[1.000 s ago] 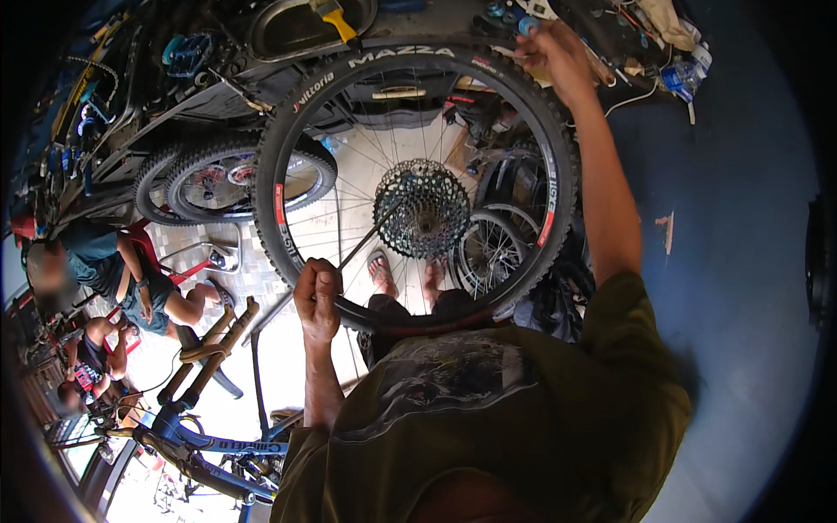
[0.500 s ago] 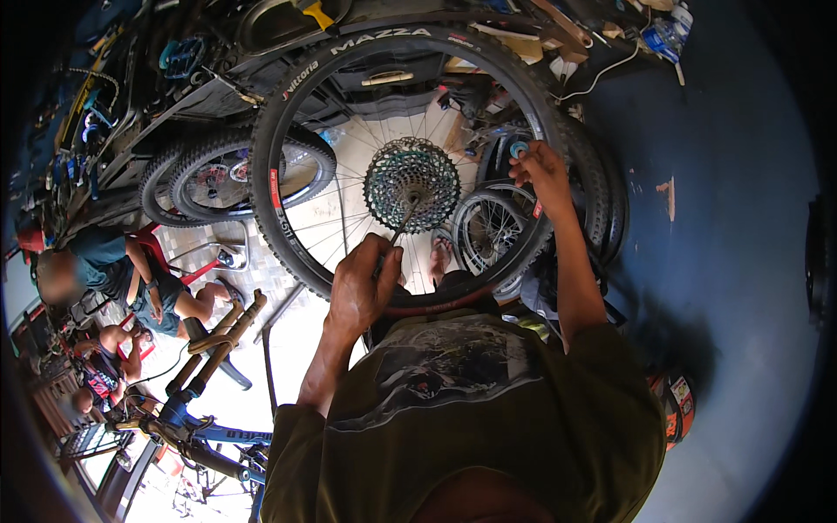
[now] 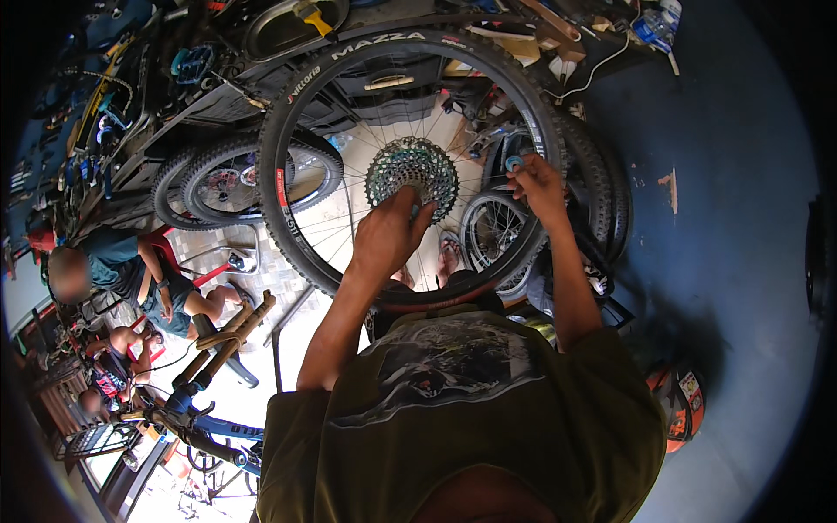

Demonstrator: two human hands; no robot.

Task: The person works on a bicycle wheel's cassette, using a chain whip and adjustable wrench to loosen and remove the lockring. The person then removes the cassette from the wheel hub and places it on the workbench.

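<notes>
While my head camera looks straight down, I have the bicycle wheel point(image 3: 277, 144) front and centre, cassette side toward me, the near edge of its knobbly tyre close to the olive shirt point(image 3: 488, 444). My left hand point(image 3: 388, 237) is right in there at the middle, thumb and fingers bunched over the lower part of the toothed cassette point(image 3: 411, 155); the back of the hand blocks my view, so I can't tell whether it pinches anything. Over on the right, my right hand point(image 3: 539, 189) is above the rim, thumb and fingertips closed on a small blue round piece point(image 3: 513, 162), well clear of the hub. Down through the spokes I pick up a sandalled foot point(image 3: 449, 250) and, to its right, a smaller wheel point(image 3: 493, 228). On the left, more wheels point(image 3: 193, 189) lean by the bench, with a seated person point(image 3: 122, 266) beyond them and a blue bike frame point(image 3: 228, 429) with tan fork legs nearer me. Up top, a yellow-handled brush point(image 3: 314, 19) lies across a dark tray point(image 3: 260, 39), and a clear bottle point(image 3: 658, 26) sits toward the blue wall point(image 3: 732, 166).
</notes>
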